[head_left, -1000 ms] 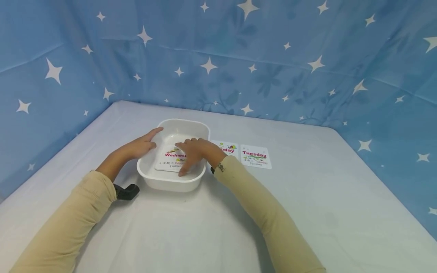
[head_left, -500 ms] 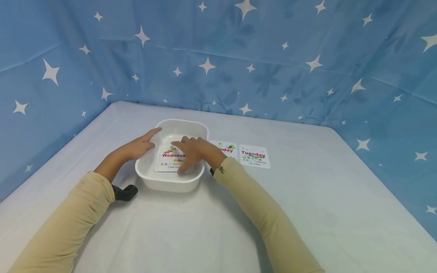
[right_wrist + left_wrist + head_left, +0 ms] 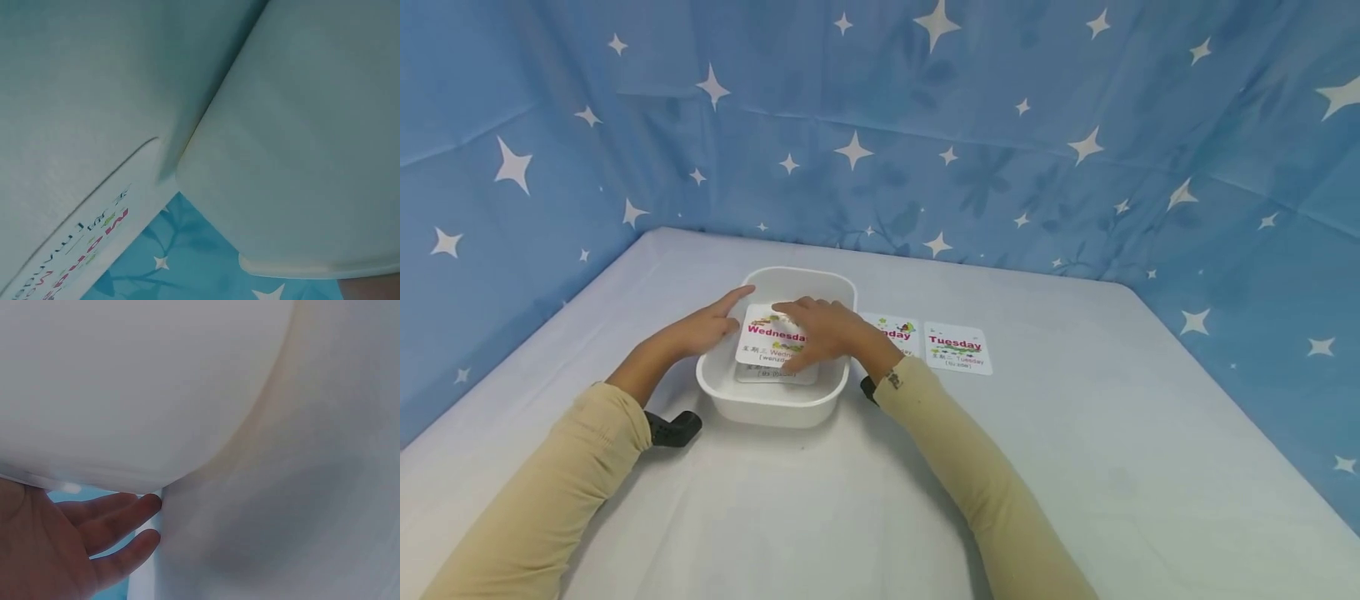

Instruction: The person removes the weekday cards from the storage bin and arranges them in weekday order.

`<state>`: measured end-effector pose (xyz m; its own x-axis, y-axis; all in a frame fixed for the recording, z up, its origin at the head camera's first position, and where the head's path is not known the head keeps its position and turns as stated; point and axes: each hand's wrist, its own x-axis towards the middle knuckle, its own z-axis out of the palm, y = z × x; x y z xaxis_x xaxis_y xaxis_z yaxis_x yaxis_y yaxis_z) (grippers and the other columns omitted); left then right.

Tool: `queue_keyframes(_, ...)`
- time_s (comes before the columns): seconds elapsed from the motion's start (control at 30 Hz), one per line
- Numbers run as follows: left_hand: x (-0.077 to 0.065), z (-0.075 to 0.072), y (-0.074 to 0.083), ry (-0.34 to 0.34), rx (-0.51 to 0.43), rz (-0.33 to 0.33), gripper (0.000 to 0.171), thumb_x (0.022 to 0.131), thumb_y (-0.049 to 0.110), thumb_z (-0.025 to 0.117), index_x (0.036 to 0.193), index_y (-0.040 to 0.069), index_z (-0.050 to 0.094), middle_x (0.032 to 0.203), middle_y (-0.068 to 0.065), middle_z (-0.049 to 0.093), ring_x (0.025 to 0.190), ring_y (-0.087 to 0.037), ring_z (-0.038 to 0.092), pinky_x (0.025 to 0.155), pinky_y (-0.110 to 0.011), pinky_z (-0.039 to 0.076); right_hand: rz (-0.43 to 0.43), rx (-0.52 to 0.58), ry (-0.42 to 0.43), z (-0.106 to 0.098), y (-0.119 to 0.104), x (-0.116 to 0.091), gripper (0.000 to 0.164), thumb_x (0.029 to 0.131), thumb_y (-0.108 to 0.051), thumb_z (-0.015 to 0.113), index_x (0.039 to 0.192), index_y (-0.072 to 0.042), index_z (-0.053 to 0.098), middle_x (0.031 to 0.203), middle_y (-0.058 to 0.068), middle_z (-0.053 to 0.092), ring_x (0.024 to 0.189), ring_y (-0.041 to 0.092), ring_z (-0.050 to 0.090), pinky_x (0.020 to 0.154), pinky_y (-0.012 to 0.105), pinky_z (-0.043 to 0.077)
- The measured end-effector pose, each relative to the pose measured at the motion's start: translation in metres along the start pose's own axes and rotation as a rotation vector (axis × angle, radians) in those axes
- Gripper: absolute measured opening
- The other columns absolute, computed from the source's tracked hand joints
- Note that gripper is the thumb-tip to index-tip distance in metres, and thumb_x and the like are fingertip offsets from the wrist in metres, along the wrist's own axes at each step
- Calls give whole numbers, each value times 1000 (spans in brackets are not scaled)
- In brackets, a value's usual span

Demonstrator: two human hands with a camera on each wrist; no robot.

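In the head view, my right hand (image 3: pixel 826 333) pinches a white card (image 3: pixel 771 333) printed "Wednesday" in red, its fingers at the far edge and thumb at the near edge. This card is raised over another card (image 3: pixel 767 375) lying in a white plastic basin (image 3: pixel 775 412). At the basin's left rim is my left hand (image 3: pixel 700 329), index finger straight and thumb over the rim. The left wrist view shows other fingers of the left hand (image 3: pixel 106 531) loosely extended beside the basin's outer wall (image 3: pixel 144 394). The fingers of my right hand are hidden in the right wrist view.
Right of the basin, a "Tuesday" card (image 3: pixel 958 348) lies face up on the white tablecloth (image 3: pixel 1112 433). Beside it is a card (image 3: pixel 895 329) partly covered by my wrist; the right wrist view shows a "Monday" card (image 3: pixel 81 250). A blue star-patterned curtain (image 3: pixel 880 100) surrounds the table.
My right hand has lifted the Wednesday card off the card beneath, uncovering that card's lower edge. The left hand stays at the basin's rim.
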<state>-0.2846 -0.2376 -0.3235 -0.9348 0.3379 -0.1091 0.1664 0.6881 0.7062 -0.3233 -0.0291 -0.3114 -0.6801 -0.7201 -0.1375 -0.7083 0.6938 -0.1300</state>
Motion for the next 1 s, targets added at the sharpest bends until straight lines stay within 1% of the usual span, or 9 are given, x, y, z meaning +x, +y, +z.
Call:
queue_keyframes(0.07, 1, 1, -1, 3, -3, 9, 65, 88, 5, 26, 147, 6, -2, 150, -27, -1, 136, -48, 5, 106, -63, 12, -3, -4, 41, 1, 0, -2, 93, 71, -55, 68, 145, -26, 21, 143, 3, 35, 127, 21, 39, 105, 44, 31)
queue_keyframes(0.13, 2, 3, -1, 4, -12, 17, 65, 88, 6, 27, 147, 6, -2, 150, -27, -1, 136, -48, 5, 106, -63, 11, -3, -43, 87, 1, 0, -5, 94, 70, -55, 68, 145, -26, 21, 144, 3, 34, 130, 23, 36, 105, 45, 30)
queue_keyframes(0.33, 3, 8, 0, -10, -13, 19, 65, 90, 6, 28, 146, 5, -3, 150, -27, -1, 136, -47, 6, 107, -61, 13, 25, -293, 156, 2, -6, -15, 98, 69, -58, 67, 146, -29, 16, 150, 4, 22, 136, 25, 24, 108, 46, 24)
queue_keyframes(0.43, 3, 9, 1, 4, -8, 11, 65, 89, 6, 28, 146, 4, -3, 150, -27, 0, 136, -48, 6, 108, -60, 13, 27, -401, 190, 2, -9, -16, 98, 68, -57, 69, 146, -28, 17, 150, 5, 20, 137, 27, 21, 108, 47, 23)
queue_keyframes(0.53, 3, 10, 1, 9, -14, 7, 65, 89, 7, 28, 146, 5, -3, 150, -27, 0, 136, -48, 6, 108, -60, 11, 35, -466, 210, 0, -12, -18, 97, 69, -54, 70, 145, -28, 18, 151, 6, 18, 138, 28, 18, 109, 46, 23)
queue_keyframes(0.63, 3, 12, 1, -4, -17, 7, 65, 90, 7, 29, 146, 5, -4, 150, -27, 0, 136, -47, 6, 108, -60, 11, 42, -478, 201, -3, -12, -21, 96, 70, -53, 70, 146, -28, 16, 151, 7, 15, 138, 28, 16, 109, 46, 23)
queue_keyframes(0.7, 3, 11, 2, -9, -13, 6, 66, 90, 7, 29, 146, 5, -4, 150, -27, 0, 136, -47, 6, 108, -60, 11, 47, -451, 213, -7, -11, -24, 96, 70, -52, 70, 146, -28, 16, 152, 7, 14, 139, 28, 15, 109, 47, 23)
queue_keyframes(0.87, 3, 6, 6, -2, 4, -5, 66, 89, 7, 30, 146, 5, -3, 149, -28, -2, 135, -49, 6, 107, -62, 12, 76, -357, 293, -23, -1, -34, 94, 71, -50, 71, 146, -30, 17, 152, 4, 13, 139, 26, 14, 109, 46, 22)
queue_keyframes(1.0, 1, 1, 4, -7, 14, -23, 67, 89, 7, 30, 146, 5, -4, 149, -30, -2, 134, -51, 7, 106, -62, 14, 89, -283, 341, -31, 14, -43, 93, 72, -48, 70, 146, -30, 17, 152, 4, 14, 139, 26, 14, 109, 47, 20)
